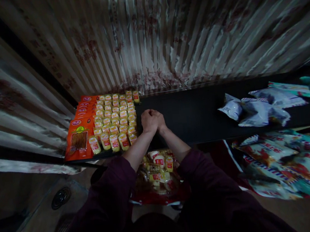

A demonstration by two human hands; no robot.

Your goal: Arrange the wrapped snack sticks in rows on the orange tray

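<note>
My left hand (pixel 149 121) and my right hand (pixel 159 118) are together over the black shelf (pixel 193 115), touching each other with fingers curled. Whatever lies between them, if anything, is hidden. Just left of them stand tight rows of small yellow packaged snacks (pixel 115 142) with red and white labels. Beyond these, at the left end, overlap several orange snack bags (pixel 78 137) with a clear window showing brown sticks. Below my forearms sits an opened bag (pixel 158 167) holding more of the yellow packaged snacks.
Silvery-white bags (pixel 256 111) lie on the right part of the shelf, with teal bags (pixel 293 89) behind. Larger printed bags (pixel 289 161) are piled lower right, in front of the shelf. A pleated, patterned curtain (pixel 149 39) hangs behind. Tiled floor (pixel 77 190) shows lower left.
</note>
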